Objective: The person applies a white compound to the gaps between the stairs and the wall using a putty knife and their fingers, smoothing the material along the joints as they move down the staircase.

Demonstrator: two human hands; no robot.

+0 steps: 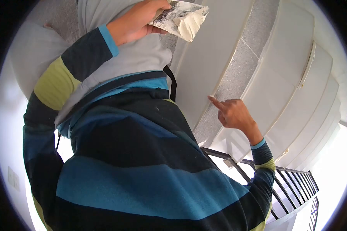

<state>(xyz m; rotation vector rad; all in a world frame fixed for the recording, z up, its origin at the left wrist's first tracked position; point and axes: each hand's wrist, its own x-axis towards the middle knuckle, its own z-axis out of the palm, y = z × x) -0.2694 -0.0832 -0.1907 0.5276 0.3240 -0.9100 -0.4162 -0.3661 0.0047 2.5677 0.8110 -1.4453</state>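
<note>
At the top of the head view, my left hand (pixel 140 21) grips a flat plate (pixel 167 19) smeared with residue. A thick mound of creamy white putty (pixel 191 26) sits on the plate's outer end. My right hand (pixel 235 114) holds no tool; its index finger is stretched out and the other fingers are partly curled. A little pale putty shows on that fingertip. The finger is at the seam where a speckled grey stair tread (pixel 235 73) meets a white riser (pixel 216 46). Whether it presses on the seam is hard to tell.
More white risers (pixel 287 69) curve away to the right, some with putty along their edges. A black metal railing (pixel 285 188) stands at the lower right, below my right forearm. A white wall with a switch plate (pixel 13 178) is at the left.
</note>
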